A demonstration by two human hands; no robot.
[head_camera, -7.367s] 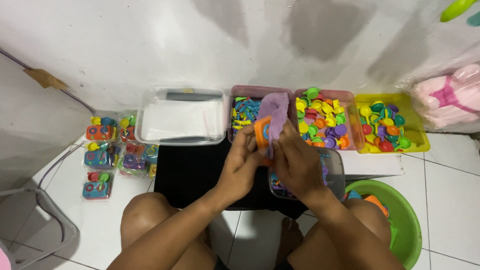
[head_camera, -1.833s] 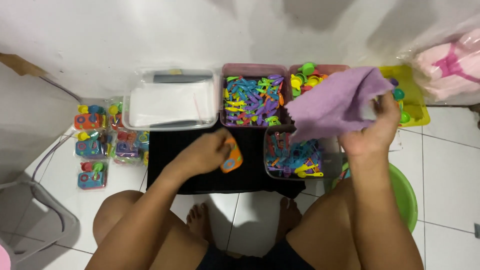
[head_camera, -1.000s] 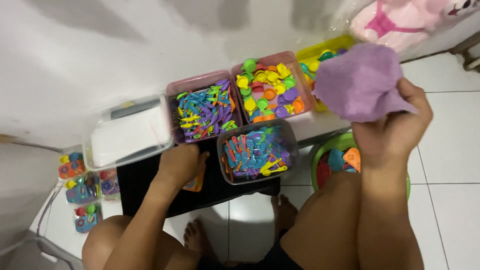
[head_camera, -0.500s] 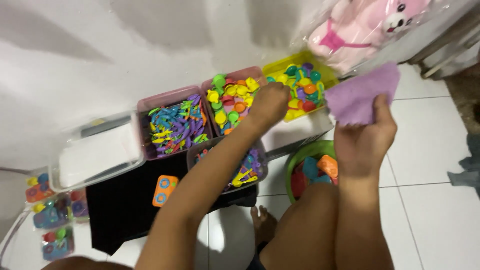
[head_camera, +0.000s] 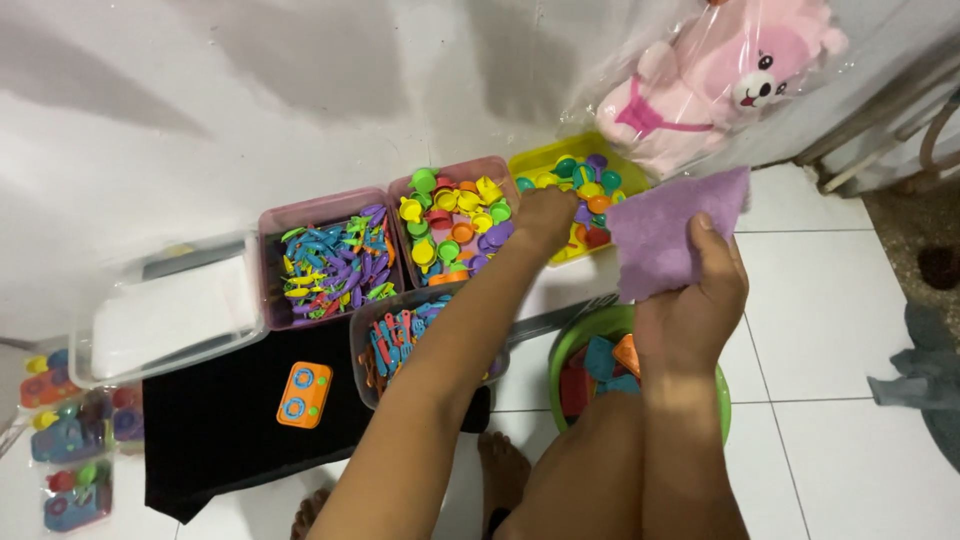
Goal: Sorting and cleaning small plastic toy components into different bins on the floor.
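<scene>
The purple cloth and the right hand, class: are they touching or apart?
Touching. The head view shows the right hand gripping the purple cloth, thumb pressed over its lower edge.

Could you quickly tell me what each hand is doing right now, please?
Left hand: reaching into the yellow tray of small toys; grip cannot be told.
Right hand: closed on the purple cloth.

Matt purple cloth [head_camera: 668, 235]; glossy plastic toy pieces [head_camera: 455, 215]; smooth floor tiles [head_camera: 840, 300].
</scene>
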